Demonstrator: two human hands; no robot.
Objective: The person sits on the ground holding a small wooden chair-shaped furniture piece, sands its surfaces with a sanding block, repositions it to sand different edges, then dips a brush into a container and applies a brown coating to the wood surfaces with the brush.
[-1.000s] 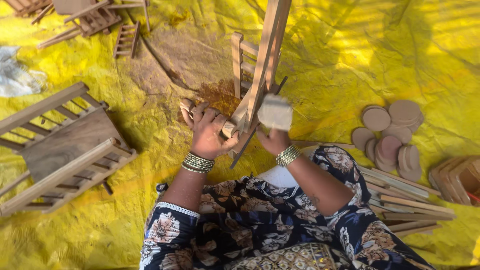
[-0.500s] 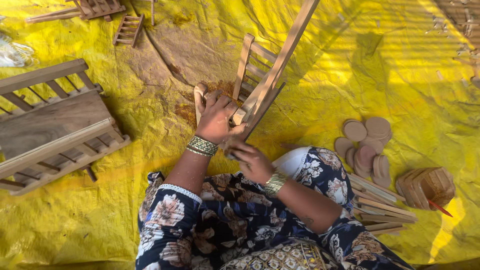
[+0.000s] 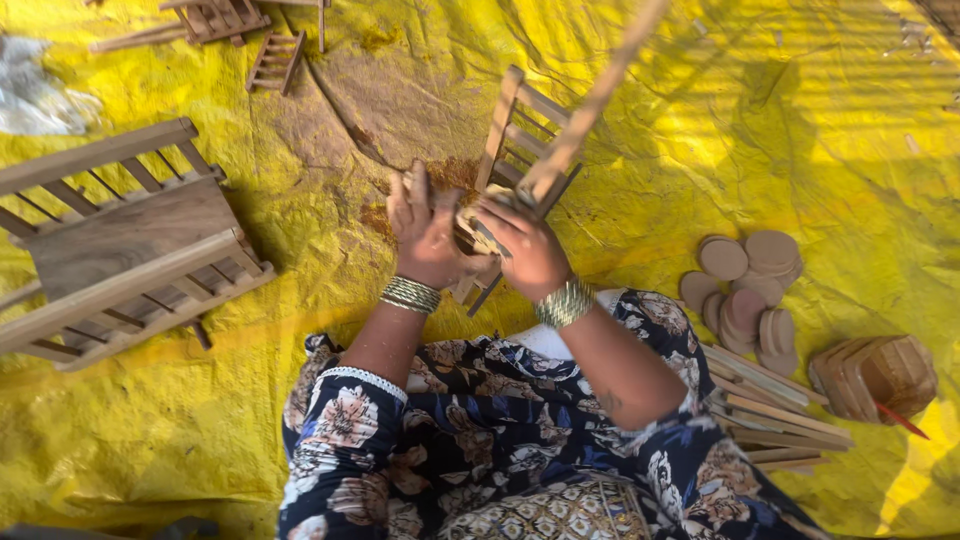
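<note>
A small slatted wooden frame (image 3: 520, 125) with long legs stands tilted on the yellow tarp (image 3: 700, 120), right in front of me. My left hand (image 3: 425, 235) presses against its lower end, fingers up. My right hand (image 3: 525, 245) grips the frame's lower rail beside a pale pad that sits between both hands. One long leg of the frame rises blurred toward the top of the view. Both wrists wear metal bangles.
A larger slatted wooden piece (image 3: 120, 250) lies at the left. Several round wooden discs (image 3: 745, 285) lie at the right, with wooden strips (image 3: 770, 400) and a stack of curved wooden pieces (image 3: 875, 375) nearer me. Small wooden frames (image 3: 250, 35) lie at the top left.
My right hand, which held a pale pad up beside the frame, dropped and now grips the frame's lower end next to my left hand. The view has shifted.
</note>
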